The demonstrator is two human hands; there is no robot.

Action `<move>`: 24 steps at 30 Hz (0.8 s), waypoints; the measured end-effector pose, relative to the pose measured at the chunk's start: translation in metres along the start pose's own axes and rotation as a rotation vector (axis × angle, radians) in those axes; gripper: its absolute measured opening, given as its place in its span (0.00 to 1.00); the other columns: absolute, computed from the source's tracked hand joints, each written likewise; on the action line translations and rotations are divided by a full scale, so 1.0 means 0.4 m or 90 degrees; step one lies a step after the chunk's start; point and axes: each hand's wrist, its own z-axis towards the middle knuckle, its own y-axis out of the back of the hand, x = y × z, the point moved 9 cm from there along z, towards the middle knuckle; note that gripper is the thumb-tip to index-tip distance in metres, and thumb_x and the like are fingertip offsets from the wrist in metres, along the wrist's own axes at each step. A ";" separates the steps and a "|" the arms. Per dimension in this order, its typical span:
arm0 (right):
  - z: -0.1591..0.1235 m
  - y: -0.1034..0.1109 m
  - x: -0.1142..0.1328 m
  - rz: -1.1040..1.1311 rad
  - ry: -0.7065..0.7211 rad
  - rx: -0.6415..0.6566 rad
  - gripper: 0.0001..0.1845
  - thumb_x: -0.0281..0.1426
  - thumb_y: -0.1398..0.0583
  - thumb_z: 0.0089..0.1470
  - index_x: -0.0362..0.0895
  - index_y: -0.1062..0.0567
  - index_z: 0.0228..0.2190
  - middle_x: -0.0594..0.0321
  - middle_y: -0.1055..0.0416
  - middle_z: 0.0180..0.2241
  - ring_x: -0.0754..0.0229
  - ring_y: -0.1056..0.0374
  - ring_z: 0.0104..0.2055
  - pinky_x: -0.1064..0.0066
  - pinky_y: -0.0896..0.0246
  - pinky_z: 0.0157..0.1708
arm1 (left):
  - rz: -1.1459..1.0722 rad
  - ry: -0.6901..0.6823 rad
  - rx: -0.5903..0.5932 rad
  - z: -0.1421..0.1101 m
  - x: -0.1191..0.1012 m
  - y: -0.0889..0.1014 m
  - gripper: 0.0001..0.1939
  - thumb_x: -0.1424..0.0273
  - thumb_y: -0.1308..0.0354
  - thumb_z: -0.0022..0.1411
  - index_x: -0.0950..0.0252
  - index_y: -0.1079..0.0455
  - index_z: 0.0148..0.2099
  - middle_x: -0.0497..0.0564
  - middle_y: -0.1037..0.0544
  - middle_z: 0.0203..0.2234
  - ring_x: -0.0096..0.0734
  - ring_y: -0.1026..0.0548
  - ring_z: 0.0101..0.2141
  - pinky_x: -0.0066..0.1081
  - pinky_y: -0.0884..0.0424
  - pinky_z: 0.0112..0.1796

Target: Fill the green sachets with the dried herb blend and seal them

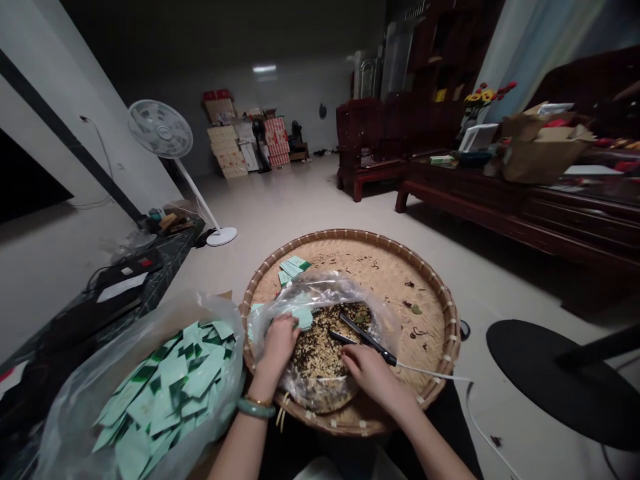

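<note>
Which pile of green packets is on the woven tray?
The small stack by the clear bag, on the far side of the tray; the larger heap sits in another plastic bag off it.

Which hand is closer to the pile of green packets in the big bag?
The left hand is nearer: it sits right of the green packets, on a clear plastic bag. The right hand is farther right, by a black tool.

clear plastic bag (325, 293): crumpled, under left fingers (285, 330) | green slip (303, 319): just beside them | dark seed mix (320, 353): heaped in bag, between hands | black corded tool (367, 339): slanted, just beyond right fingers (357, 360)
</note>
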 end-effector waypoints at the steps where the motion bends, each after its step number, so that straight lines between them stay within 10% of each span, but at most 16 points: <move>1: 0.002 0.005 -0.004 0.000 -0.006 -0.009 0.14 0.29 0.49 0.57 0.41 0.24 0.38 0.52 0.25 0.39 0.52 0.30 0.43 0.66 0.40 0.44 | 0.003 0.002 0.006 0.007 0.010 -0.003 0.07 0.79 0.42 0.50 0.68 0.25 0.31 0.63 0.20 0.35 0.46 0.24 0.40 0.42 0.33 0.45; 9: 0.040 0.021 -0.008 0.044 0.002 -0.044 0.13 0.28 0.48 0.57 0.40 0.25 0.38 0.51 0.25 0.38 0.52 0.30 0.42 0.62 0.38 0.45 | -0.006 -0.018 -0.052 -0.021 -0.017 0.033 0.10 0.73 0.50 0.59 0.65 0.27 0.37 0.57 0.21 0.34 0.39 0.25 0.38 0.38 0.32 0.43; 14: 0.004 0.103 0.061 0.132 0.129 -0.256 0.20 0.30 0.49 0.58 0.43 0.34 0.52 0.51 0.33 0.51 0.53 0.36 0.52 0.58 0.38 0.51 | -0.141 -0.086 -0.116 -0.106 -0.114 0.054 0.11 0.68 0.53 0.62 0.63 0.30 0.37 0.54 0.22 0.30 0.36 0.24 0.34 0.32 0.29 0.37; 24: -0.064 0.132 0.185 0.001 0.319 -0.380 0.22 0.24 0.48 0.57 0.46 0.35 0.53 0.50 0.35 0.51 0.50 0.41 0.55 0.52 0.39 0.51 | -0.293 0.068 -0.082 -0.170 -0.129 0.011 0.12 0.62 0.50 0.61 0.65 0.32 0.36 0.50 0.24 0.23 0.32 0.25 0.26 0.27 0.31 0.27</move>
